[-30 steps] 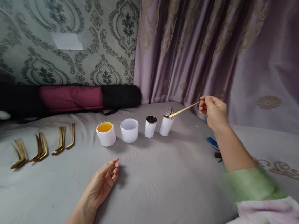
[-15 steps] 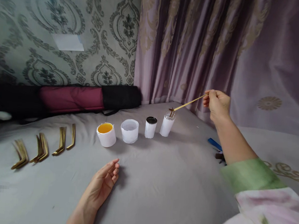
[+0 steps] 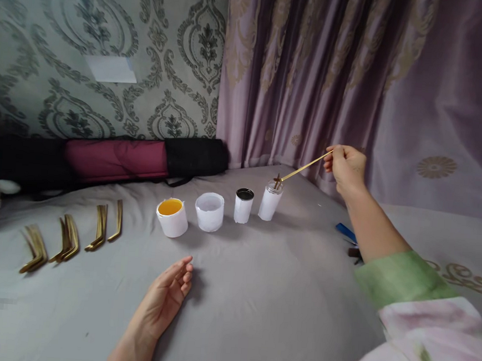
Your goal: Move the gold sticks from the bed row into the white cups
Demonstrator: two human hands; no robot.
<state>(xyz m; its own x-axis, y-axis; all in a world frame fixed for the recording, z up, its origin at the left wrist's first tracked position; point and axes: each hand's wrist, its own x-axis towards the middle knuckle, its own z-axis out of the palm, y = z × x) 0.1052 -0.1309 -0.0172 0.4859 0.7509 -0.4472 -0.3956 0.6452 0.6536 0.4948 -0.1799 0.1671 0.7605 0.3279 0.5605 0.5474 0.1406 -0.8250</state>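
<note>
My right hand (image 3: 345, 167) is closed in a pinch on one end of a thin gold straw (image 3: 306, 165). The straw slants down to the left, its far end at the mouth of a tall narrow white-wrapped jar (image 3: 268, 206). Short brown tips (image 3: 277, 180) stick up at that mouth; I cannot tell whether they belong to the straw. Nothing is in my left hand (image 3: 170, 292), which rests on the grey sheet with its fingers loosely curled and apart. Beyond it stand a white tub with a yellow inside (image 3: 171, 226), a white tub (image 3: 208, 218) and a dark-mouthed can (image 3: 242, 209).
Several bent gold straws lie in groups (image 3: 34, 253) (image 3: 67, 239) (image 3: 99, 228), with another small group (image 3: 116, 221) beside them. A black and maroon roll bag (image 3: 117, 158) lies along the wall. By my right forearm is a blue object (image 3: 345, 231). A curtain (image 3: 308, 69) hangs behind.
My right hand has shifted slightly left and the straw's far end has moved a little at the jar's mouth. My left hand stays in place.
</note>
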